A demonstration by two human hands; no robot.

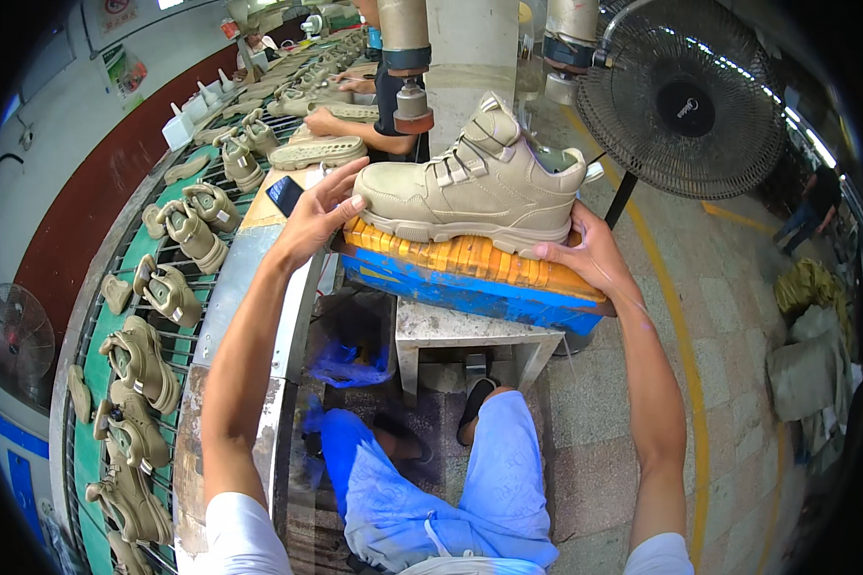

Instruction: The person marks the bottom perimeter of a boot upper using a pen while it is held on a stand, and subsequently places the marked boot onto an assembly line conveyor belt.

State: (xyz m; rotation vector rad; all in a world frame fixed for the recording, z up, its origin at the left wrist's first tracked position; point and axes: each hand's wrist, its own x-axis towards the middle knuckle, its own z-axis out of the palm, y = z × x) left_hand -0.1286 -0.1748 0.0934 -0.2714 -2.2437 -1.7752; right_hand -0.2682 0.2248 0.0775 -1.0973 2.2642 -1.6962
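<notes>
The tan shoe [479, 192] sits sole-down on the orange ribbed pad [470, 259] of a blue block [451, 285], on a metal stand [479, 326]. The left hand [309, 218] lightly grips the toe between thumb and spread fingers; the right hand [593, 254] grips the heel, thumb against the sole (its other fingers are partly hidden). Caution: uneven hand pressure could tilt the shoe or slide it off the pad. A metal cylinder [413, 110] hangs close by the toe; if it lowered there, fingers could be pinched. No legible marking shows on the shoe. Farther back, the fan [683, 110] bears a pale hub emblem; on the wall, a sign [118, 13] carries a red prohibition symbol.
</notes>
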